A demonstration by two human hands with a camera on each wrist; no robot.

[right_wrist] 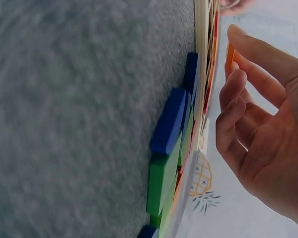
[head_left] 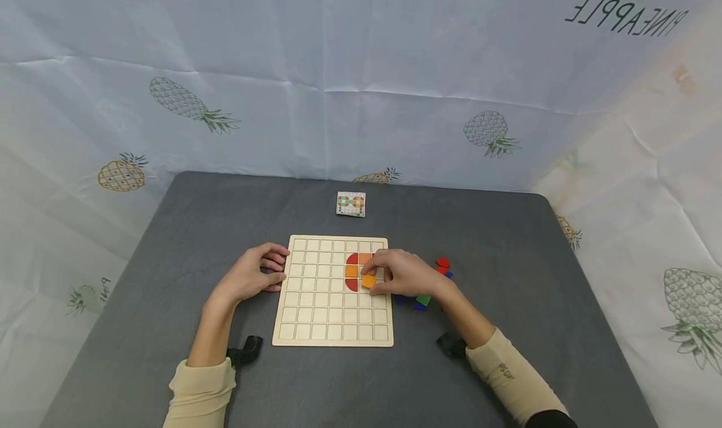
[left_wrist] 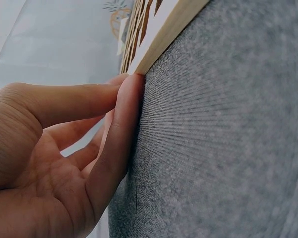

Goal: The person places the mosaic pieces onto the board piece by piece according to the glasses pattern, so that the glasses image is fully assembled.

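A wooden grid board [head_left: 318, 318] lies flat on the table. My left hand [head_left: 252, 271] rests at its left side, thumb and fingertips against the board's edge; the left wrist view shows the fingertips [left_wrist: 131, 84] right at the wooden rim. Above the right part of the grid, my right hand [head_left: 408, 274] pinches an orange square tile [head_left: 368, 281] between thumb and fingers. The right wrist view shows this tile [right_wrist: 230, 55] edge-on. Red rounded pieces [head_left: 352, 284] and orange squares [head_left: 351, 271] sit in cells beside it, partly hidden by the right hand.
Loose blue, green and red pieces [head_left: 424, 300] lie right of the board, partly under my right forearm. Blue and green tiles [right_wrist: 164, 168] overlap in a pile there. A small pattern card [head_left: 351, 204] lies behind the board. A pineapple-print cloth [head_left: 282, 127] hangs behind the grey table.
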